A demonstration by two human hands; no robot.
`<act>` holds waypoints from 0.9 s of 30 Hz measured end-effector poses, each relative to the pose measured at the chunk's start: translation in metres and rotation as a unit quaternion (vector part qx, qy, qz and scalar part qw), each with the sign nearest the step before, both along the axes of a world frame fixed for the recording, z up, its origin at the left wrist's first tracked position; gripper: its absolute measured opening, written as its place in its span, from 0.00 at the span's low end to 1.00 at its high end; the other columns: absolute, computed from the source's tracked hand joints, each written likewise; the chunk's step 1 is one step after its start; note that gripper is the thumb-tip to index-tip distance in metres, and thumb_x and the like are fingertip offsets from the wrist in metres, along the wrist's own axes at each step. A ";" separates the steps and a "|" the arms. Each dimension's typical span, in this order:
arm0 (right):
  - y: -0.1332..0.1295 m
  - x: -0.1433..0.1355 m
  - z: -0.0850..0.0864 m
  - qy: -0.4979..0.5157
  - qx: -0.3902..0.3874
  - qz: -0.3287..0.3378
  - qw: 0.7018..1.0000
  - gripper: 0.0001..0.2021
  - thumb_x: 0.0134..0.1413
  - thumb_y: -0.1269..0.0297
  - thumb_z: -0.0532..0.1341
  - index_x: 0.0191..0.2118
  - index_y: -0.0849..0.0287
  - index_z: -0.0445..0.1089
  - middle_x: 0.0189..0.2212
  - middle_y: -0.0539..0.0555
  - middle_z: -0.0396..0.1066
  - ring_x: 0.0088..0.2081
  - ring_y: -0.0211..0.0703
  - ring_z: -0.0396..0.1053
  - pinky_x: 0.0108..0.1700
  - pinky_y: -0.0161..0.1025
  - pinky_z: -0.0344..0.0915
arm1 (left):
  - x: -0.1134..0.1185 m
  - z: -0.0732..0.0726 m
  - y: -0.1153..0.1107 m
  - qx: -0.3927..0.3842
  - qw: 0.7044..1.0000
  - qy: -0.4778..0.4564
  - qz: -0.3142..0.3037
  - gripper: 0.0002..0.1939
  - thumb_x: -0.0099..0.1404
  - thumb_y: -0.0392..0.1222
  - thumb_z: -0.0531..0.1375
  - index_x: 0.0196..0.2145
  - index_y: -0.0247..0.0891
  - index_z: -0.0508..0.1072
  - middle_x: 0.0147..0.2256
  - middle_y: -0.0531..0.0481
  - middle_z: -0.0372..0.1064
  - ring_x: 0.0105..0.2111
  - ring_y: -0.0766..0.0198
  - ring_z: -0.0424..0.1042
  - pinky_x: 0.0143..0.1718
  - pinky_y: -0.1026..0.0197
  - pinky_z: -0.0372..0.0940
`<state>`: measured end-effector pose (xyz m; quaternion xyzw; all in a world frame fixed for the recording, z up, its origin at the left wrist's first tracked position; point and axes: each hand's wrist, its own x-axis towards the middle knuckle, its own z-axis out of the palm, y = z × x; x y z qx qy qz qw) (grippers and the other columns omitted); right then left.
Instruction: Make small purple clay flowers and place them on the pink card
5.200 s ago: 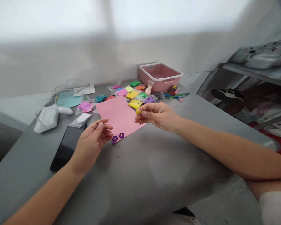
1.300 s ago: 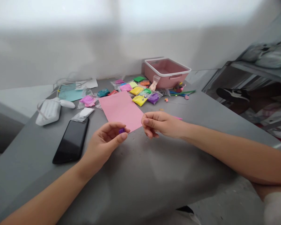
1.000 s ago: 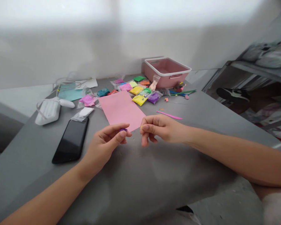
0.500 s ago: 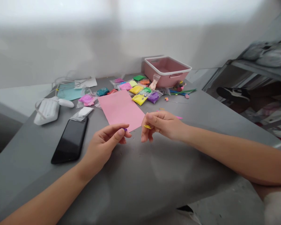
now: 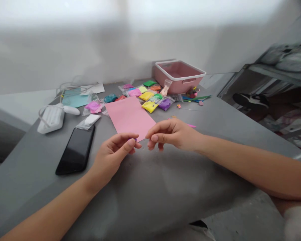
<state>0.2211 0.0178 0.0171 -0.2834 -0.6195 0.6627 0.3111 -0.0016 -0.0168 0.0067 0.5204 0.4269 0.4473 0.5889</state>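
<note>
Head view: both bare hands meet over the near half of a grey table (image 5: 140,197), fingertips just beside each other. The left hand (image 5: 112,152) holds a small purple piece (image 5: 132,139) in a narrow pinch between thumb and fingers, most of it hidden. The right hand (image 5: 177,135), to its right, has thumb and index finger drawn close together; whether anything lies between them cannot be told. Beyond the hands lies a pink sheet (image 5: 130,115), its near edge partly covered by them. A black smartphone (image 5: 76,150) lies to the left of the left hand, with a white packet (image 5: 91,119) at its far end. Farther left rests a white power strip (image 5: 51,118). Past the sheet, coloured packets are clustered, among them a yellow packet (image 5: 149,106) and a purple packet (image 5: 165,104). A pink tub (image 5: 189,86) with a white rim stands at the far right; a pink tool (image 5: 191,126) lies partly hidden behind the right hand.
</note>
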 end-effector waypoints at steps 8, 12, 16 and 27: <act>-0.004 -0.004 0.003 0.029 -0.096 -0.003 0.995 0.19 0.55 0.51 0.66 0.44 0.58 0.66 0.41 0.55 0.79 0.45 0.41 0.77 0.42 0.36 0.74 | 0.000 -0.002 0.001 0.002 1.000 -0.005 -0.002 0.12 0.59 0.48 0.69 0.38 0.41 0.80 0.30 0.53 0.78 0.30 0.69 0.72 0.34 0.69 0.66; -0.001 -0.002 0.002 -0.001 -0.085 0.007 0.996 0.22 0.47 0.48 0.70 0.34 0.61 0.65 0.26 0.51 0.77 0.29 0.39 0.77 0.32 0.34 0.73 | 0.000 0.000 0.000 -0.005 1.000 0.006 0.009 0.14 0.57 0.49 0.70 0.38 0.40 0.79 0.30 0.51 0.78 0.31 0.67 0.73 0.35 0.67 0.67; 0.002 0.001 0.001 -0.047 -0.019 -0.020 0.999 0.18 0.41 0.55 0.74 0.26 0.63 0.70 0.21 0.48 0.72 0.23 0.34 0.70 0.28 0.32 0.69 | 0.000 0.001 0.000 -0.011 1.000 0.008 0.009 0.14 0.56 0.48 0.70 0.38 0.40 0.79 0.30 0.52 0.78 0.31 0.67 0.74 0.35 0.67 0.67; 0.003 0.001 -0.007 -0.083 0.040 -0.024 0.995 0.16 0.50 0.59 0.69 0.44 0.61 0.78 0.36 0.54 0.76 0.36 0.37 0.74 0.42 0.37 0.72 | -0.003 -0.003 0.000 0.062 0.991 -0.083 0.088 0.20 0.64 0.60 0.60 0.32 0.38 0.73 0.21 0.54 0.70 0.23 0.68 0.67 0.28 0.66 0.63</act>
